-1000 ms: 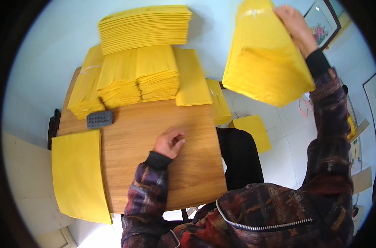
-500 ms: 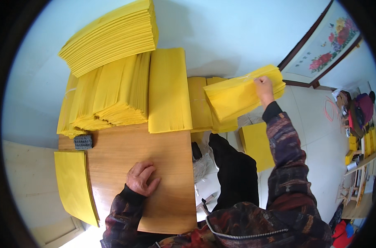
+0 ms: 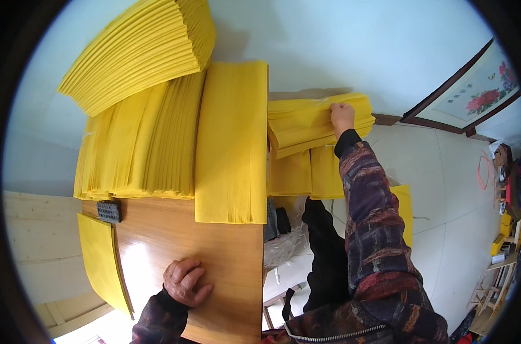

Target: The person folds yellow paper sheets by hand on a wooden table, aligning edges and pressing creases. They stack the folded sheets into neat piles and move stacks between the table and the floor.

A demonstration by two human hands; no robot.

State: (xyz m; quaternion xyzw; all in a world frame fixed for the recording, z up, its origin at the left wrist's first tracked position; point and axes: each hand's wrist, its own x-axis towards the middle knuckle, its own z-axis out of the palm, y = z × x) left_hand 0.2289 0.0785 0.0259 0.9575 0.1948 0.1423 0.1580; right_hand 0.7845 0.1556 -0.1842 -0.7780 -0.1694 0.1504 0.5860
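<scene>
My right hand (image 3: 343,116) is closed on a bundle of yellow paper (image 3: 306,123) with a pale tie across it. This bundle lies over other upright yellow bundles (image 3: 292,175) beside the table, against the wall. Whether it rests fully on them I cannot tell. My left hand (image 3: 184,281) lies on the wooden table (image 3: 226,252) with fingers loosely bent and apart, holding nothing. Between the two hands, a flat yellow stack (image 3: 232,143) sits along the table's right edge. To its left stand thick yellow stacks (image 3: 143,149), topped by a tilted, fanned stack (image 3: 137,54).
A dark grey textured pad (image 3: 109,211) sits near the table's left edge, with thin yellow sheets (image 3: 104,258) beside it. Below the right edge are crumpled clear plastic (image 3: 286,246) and my dark trouser leg (image 3: 326,246). A framed flower picture (image 3: 472,97) leans at the wall.
The bundle in my right hand has moved left and come over the upright bundles by the table. My left hand stays on the table. The view has shifted too.
</scene>
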